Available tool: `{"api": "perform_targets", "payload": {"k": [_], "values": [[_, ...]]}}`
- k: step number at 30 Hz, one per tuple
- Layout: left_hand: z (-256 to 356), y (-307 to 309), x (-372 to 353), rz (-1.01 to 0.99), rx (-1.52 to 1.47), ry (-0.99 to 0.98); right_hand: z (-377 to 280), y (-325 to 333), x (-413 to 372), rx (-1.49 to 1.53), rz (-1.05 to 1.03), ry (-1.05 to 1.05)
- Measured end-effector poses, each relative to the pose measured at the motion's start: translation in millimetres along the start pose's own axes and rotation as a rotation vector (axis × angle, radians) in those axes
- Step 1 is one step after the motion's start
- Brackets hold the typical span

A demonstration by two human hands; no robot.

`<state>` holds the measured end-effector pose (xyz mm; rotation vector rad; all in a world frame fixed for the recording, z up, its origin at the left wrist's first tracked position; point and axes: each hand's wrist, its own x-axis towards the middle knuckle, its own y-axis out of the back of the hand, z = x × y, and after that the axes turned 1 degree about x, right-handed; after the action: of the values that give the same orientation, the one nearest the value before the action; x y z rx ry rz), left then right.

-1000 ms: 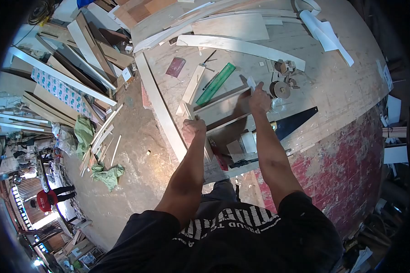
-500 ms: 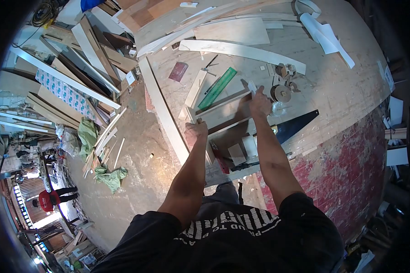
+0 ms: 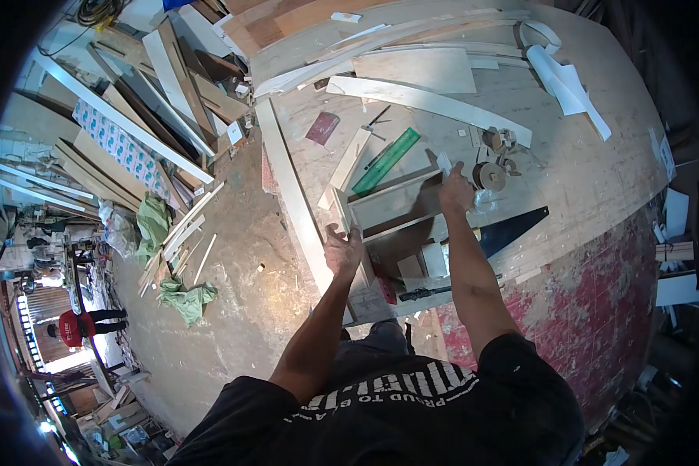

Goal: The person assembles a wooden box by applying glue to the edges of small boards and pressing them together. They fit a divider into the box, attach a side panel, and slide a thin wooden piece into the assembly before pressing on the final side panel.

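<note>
A small wooden box frame (image 3: 396, 194) of pale boards lies on the workbench in front of me. My left hand (image 3: 343, 250) is closed around its left end board, with the fingers bent over the top edge. At the opposite end my right hand (image 3: 457, 190) grips the frame's right end. A handsaw (image 3: 512, 231) with a dark blade lies beside my right forearm. Past the frame is a long green bar (image 3: 388, 161), next to a narrow wood strip (image 3: 346, 167). A round wooden disc (image 3: 489, 177) sits just right of my right hand.
A long board (image 3: 291, 182) runs along the bench's left edge. Curved wood strips (image 3: 427, 101) and a rolled white sheet (image 3: 551, 78) lie at the back. A dark red square (image 3: 322, 128) is nearby. Timber leans at left; a person in red (image 3: 76, 328) is farther off.
The view has shifted slightly, moving the bench right and down in the picture. My left hand's fingers have spread somewhat on the frame's end. My right hand stays at the other end.
</note>
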<state>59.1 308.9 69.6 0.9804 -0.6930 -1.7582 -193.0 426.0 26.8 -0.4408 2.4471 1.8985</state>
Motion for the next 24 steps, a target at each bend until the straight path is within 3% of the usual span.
{"api": "perform_targets", "payload": {"k": [9, 12, 17, 21, 24], "values": [[-44, 14, 21, 0.089, 0.05, -0.065, -1, 3, -3, -0.016, -0.016, 0.011], [-84, 13, 45, 0.058, -0.054, 0.059, -2, 3, -3, -0.026, -0.015, 0.006], [-125, 8, 59, 0.096, -0.095, 0.073, -1, -2, -3, -0.023, -0.016, -0.009], [-103, 25, 45, 0.023, -0.067, 0.166, -5, 1, -2, -0.029, -0.034, -0.018], [-124, 5, 49, 0.182, -0.022, -0.049, -10, 9, -10, 0.0, -0.055, 0.016]]}}
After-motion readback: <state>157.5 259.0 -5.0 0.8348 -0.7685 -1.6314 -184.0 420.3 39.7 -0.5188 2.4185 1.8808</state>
